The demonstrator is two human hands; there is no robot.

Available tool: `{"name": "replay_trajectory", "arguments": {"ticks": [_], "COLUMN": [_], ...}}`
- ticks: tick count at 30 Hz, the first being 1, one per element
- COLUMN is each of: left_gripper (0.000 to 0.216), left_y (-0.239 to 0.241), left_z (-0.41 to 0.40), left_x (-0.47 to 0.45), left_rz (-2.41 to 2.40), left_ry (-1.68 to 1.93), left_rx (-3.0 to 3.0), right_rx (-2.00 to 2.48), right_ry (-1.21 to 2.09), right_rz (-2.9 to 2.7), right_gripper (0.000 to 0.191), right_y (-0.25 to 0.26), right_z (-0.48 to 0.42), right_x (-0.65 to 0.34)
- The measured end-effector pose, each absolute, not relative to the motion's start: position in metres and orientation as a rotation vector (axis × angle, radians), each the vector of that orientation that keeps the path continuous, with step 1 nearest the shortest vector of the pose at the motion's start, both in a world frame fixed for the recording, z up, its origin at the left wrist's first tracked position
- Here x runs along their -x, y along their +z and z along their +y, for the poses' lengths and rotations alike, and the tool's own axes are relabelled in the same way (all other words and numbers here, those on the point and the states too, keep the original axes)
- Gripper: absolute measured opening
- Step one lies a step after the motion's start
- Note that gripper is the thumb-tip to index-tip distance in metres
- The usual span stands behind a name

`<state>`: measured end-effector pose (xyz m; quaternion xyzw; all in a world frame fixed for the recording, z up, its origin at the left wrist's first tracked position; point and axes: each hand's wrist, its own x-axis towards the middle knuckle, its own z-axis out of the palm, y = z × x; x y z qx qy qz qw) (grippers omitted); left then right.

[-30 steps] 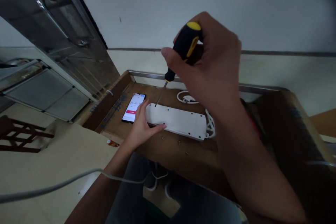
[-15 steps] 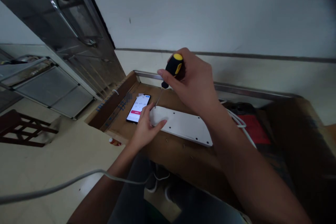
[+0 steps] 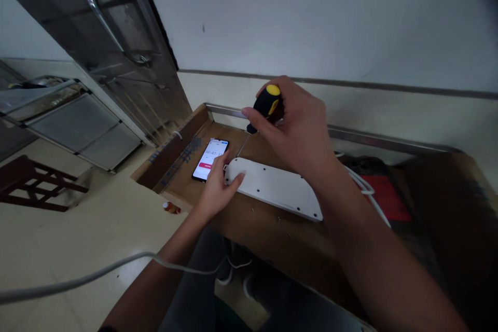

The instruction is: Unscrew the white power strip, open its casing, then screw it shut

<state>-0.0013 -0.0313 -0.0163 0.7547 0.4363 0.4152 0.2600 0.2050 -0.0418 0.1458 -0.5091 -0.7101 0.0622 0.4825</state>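
Observation:
A white power strip (image 3: 278,187) lies underside up on brown cardboard, with dark screw holes along its edges. My left hand (image 3: 218,187) grips its left end, thumb on top and fingers around the far side. In my right hand (image 3: 301,122), raised above the strip, is a screwdriver (image 3: 264,105) with a black and yellow handle. Its thin shaft slants down to the hole at the strip's far left corner; whether the tip sits in a screw cannot be made out. Several small screws (image 3: 278,220) lie on the cardboard in front of the strip.
A phone (image 3: 202,168) showing a running timer lies left of the strip. White cable (image 3: 368,189) and a red item (image 3: 385,197) are at the right. A metal rail (image 3: 365,137) runs along the back. A small bottle (image 3: 171,208) is beyond the left edge.
The whole view has shifted slightly, so everything sits a little further right. The screwdriver still points at the same corner, and both hands keep their grips.

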Motion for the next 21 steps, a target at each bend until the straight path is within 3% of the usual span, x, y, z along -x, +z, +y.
{"name": "replay_trajectory", "arguments": {"ticks": [11,21], "left_gripper": [0.092,0.068], "left_y": [-0.015,-0.017], "left_z": [-0.004,-0.015], "left_x": [0.003,-0.008], "left_rz": [1.089,1.192], "left_ry": [1.049,1.132], "left_rx": [-1.905,-1.994], "right_rx": [1.263,1.218], "right_ry": [0.037,-0.129], "right_rz": [-1.712,-1.743], "right_gripper": [0.032,0.029], "right_y": [0.146,0.139], "right_z": [-0.044,-0.04], "right_x": [-0.203,-0.202]}}
